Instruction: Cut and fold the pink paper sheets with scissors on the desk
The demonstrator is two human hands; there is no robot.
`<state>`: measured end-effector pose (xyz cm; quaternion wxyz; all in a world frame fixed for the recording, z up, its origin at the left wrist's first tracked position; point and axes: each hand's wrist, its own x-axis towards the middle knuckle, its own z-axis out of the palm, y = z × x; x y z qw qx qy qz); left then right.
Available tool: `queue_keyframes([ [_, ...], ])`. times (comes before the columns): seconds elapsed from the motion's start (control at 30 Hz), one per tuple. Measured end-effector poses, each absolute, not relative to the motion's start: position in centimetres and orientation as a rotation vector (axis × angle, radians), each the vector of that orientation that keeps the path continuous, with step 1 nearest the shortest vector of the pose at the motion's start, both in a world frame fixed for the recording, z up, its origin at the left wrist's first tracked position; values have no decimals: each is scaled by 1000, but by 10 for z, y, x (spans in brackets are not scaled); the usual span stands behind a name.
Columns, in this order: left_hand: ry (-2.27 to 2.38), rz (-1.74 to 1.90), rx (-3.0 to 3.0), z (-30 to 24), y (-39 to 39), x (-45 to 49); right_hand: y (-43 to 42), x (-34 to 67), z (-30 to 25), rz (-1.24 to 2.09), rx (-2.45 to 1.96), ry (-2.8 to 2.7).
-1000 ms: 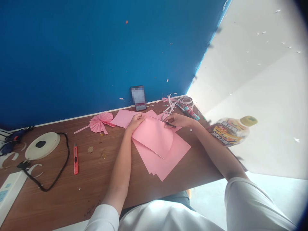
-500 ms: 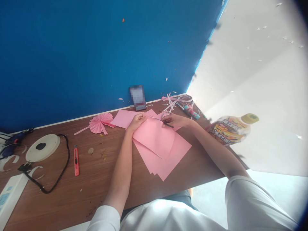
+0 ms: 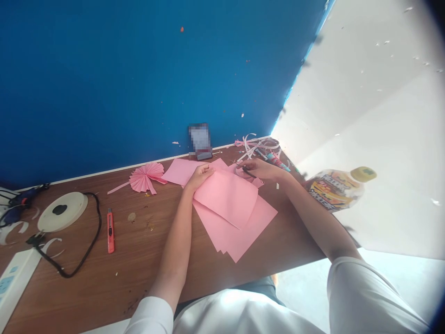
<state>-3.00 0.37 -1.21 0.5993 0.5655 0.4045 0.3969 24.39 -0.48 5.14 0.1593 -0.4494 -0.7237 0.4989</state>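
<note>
Pink sheet: far edge pinched by left hand fingers. Scissors gripped beside sheet's right corner by right hand fingers. Sheet best kept taut.

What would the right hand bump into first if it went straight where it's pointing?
Probably the pink paper at the left hand, then that hand itself; how high each sits is hard to judge.

On the table, the paper sheets lie right of the cutter and fan, before the phone
</note>
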Motion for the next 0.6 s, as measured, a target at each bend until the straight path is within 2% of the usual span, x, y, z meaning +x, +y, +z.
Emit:
queue_keyframes([
  [0.27,949,942,1307,-15,6,-31,-11,237,57,1488,-1129,-2237],
  [0.6,971,958,1272,-18,8,-31,-7,253,62,1178,-1226,-2435],
])
